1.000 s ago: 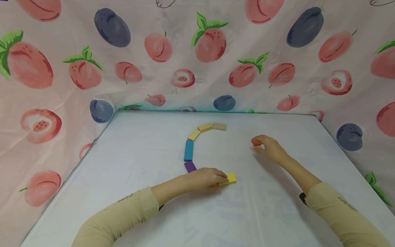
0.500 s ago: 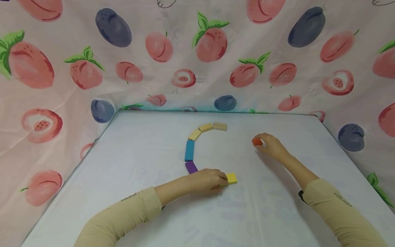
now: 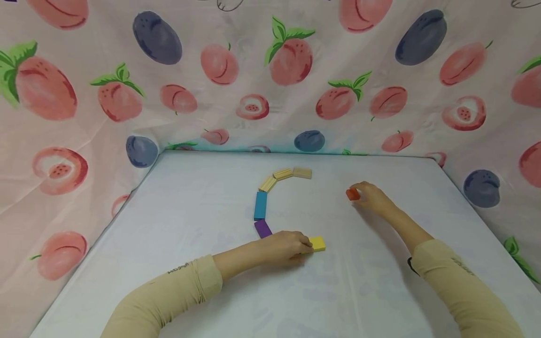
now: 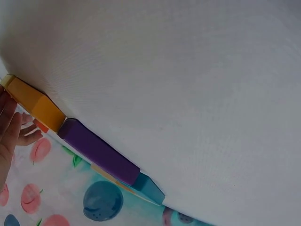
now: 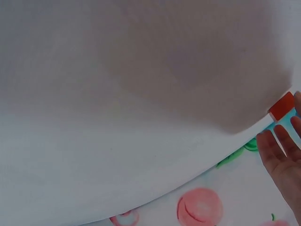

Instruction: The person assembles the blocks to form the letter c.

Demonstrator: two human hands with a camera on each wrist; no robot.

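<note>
In the head view my left hand (image 3: 285, 248) rests low over the near end of a curved row of blocks, with fingers and thumb at the yellow block (image 3: 318, 243). It hides the orange block (image 4: 35, 101), which shows in the left wrist view between the yellow end and the purple block (image 4: 99, 150). My right hand (image 3: 372, 198) pinches a red block (image 3: 352, 194) at the right of the table. In the right wrist view that red block (image 5: 282, 107) sits at the fingertips, the other fingers loosely spread.
The row curves on from the purple block through a blue block (image 3: 260, 205) to several plain wooden blocks (image 3: 302, 173) at the back. A white cloth covers the table (image 3: 203, 197). Behind stands a fruit-printed curtain (image 3: 279, 108).
My right hand has turned the red block slightly, and more of it shows beyond the fingertips. My left fingers have drawn in a little at the yellow block; the row keeps its shape.
</note>
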